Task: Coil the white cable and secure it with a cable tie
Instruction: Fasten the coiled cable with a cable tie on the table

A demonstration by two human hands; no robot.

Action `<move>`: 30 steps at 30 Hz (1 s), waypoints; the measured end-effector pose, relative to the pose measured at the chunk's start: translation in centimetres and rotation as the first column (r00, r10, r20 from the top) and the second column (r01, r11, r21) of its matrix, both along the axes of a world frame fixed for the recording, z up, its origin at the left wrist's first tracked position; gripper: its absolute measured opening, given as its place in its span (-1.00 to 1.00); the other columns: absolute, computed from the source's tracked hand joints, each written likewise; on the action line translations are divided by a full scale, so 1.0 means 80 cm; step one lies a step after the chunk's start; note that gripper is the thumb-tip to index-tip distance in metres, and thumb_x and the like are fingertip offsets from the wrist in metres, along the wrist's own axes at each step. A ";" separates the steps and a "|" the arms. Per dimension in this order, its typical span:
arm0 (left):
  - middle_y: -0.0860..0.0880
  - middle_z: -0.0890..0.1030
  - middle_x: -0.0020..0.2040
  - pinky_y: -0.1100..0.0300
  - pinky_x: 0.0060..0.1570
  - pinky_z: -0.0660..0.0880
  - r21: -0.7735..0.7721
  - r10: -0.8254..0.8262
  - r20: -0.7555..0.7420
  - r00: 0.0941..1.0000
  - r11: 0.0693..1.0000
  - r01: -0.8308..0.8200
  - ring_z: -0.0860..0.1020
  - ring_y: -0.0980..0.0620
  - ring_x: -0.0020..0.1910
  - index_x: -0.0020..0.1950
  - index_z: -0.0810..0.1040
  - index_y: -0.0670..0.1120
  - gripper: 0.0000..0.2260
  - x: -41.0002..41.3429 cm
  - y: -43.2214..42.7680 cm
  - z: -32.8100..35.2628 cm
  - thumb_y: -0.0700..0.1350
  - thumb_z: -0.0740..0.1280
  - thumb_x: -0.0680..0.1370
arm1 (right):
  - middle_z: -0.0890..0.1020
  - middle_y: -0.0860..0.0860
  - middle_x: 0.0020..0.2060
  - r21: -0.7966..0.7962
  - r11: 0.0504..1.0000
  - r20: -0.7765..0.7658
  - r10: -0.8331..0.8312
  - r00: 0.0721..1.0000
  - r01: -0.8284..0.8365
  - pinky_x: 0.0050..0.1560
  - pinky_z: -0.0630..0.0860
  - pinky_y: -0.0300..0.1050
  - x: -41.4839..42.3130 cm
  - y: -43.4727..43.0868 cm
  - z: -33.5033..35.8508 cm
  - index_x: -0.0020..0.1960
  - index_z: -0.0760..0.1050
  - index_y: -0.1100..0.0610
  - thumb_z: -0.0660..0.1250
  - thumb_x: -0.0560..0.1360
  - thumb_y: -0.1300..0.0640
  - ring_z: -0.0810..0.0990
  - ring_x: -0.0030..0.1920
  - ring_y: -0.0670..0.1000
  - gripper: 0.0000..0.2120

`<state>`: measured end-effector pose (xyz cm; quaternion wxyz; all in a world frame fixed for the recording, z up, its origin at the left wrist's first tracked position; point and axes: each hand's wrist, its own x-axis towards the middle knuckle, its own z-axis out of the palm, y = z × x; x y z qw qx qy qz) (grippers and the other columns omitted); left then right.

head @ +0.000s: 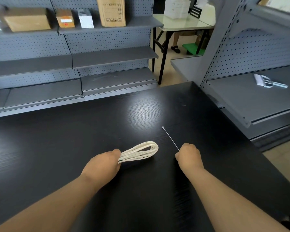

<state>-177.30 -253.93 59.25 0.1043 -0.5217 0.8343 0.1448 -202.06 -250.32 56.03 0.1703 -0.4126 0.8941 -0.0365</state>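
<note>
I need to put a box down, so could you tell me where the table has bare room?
The table is bare left of the left hand and up to the shelves. Crowded: cable, cable tie and right hand.

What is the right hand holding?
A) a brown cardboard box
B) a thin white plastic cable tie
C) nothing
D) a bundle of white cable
B: the right hand pinches one end of the thin white plastic cable tie, which sticks out over the black wooden table, while the left hand grips the coiled white cable.
</note>
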 end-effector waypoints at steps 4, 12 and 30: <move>0.05 0.43 -0.22 0.17 -0.30 0.31 -0.005 0.011 0.002 1.000 1.000 -0.011 0.42 0.01 -0.29 -0.10 0.24 -0.01 -0.91 0.004 0.001 -0.002 -0.07 0.10 0.59 | 0.51 0.20 0.07 -0.037 0.999 -0.011 0.017 1.000 -0.017 -0.03 0.41 -0.09 0.003 0.003 -0.004 0.03 0.43 0.31 0.19 0.46 0.31 0.48 0.09 0.17 -0.83; 0.05 0.42 -0.26 0.18 -0.34 0.30 -0.032 0.056 -0.040 0.998 0.998 -0.057 0.42 0.01 -0.31 -0.11 0.26 -0.02 -0.90 0.015 0.002 -0.003 -0.06 0.13 0.59 | 0.51 0.16 -0.16 -0.104 0.994 0.125 0.033 0.992 -0.020 -0.24 0.32 -0.15 0.018 -0.002 0.005 -0.07 0.42 0.27 0.15 0.46 0.34 0.47 -0.17 0.14 -0.91; -0.03 0.50 -0.22 0.12 -0.34 0.37 0.010 0.182 -0.226 0.957 0.983 -0.184 0.48 -0.08 -0.29 0.18 0.32 0.02 -0.84 0.042 0.004 -0.010 -0.03 0.10 0.61 | 0.57 0.00 -0.29 -0.190 0.966 0.767 0.034 0.640 0.177 -0.23 0.50 -0.23 0.152 0.007 -0.002 -0.20 0.44 0.07 0.17 0.55 0.23 0.52 -0.28 -0.07 -0.81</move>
